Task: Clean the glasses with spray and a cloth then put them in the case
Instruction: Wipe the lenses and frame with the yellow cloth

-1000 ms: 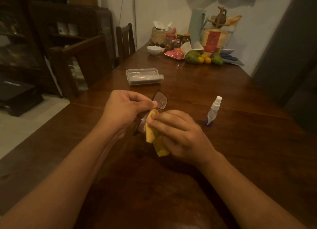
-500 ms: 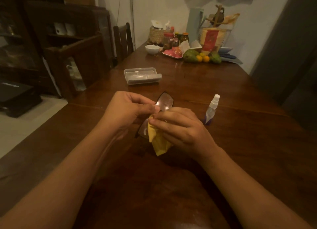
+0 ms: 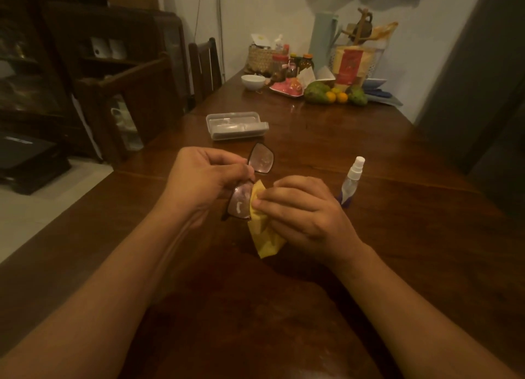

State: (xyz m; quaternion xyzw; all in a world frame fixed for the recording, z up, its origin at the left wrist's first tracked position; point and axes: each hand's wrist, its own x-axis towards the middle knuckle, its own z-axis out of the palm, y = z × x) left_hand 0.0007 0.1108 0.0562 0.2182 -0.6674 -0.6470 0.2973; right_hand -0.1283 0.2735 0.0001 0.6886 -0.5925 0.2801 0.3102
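One clear case, glasses outside.

table: wood, dark, varnished; you get a soft sheen off the top near you.
cloth: yellow fabric, matt, soft folds.
glasses: dark frame, looks like plastic to you; lenses clear, glossy, catching light.
case: frosted see-through plastic, smooth.
bottle: clear plastic, white cap, slight gloss.
basket: woven, rough.
bowl: white, smooth, shiny.
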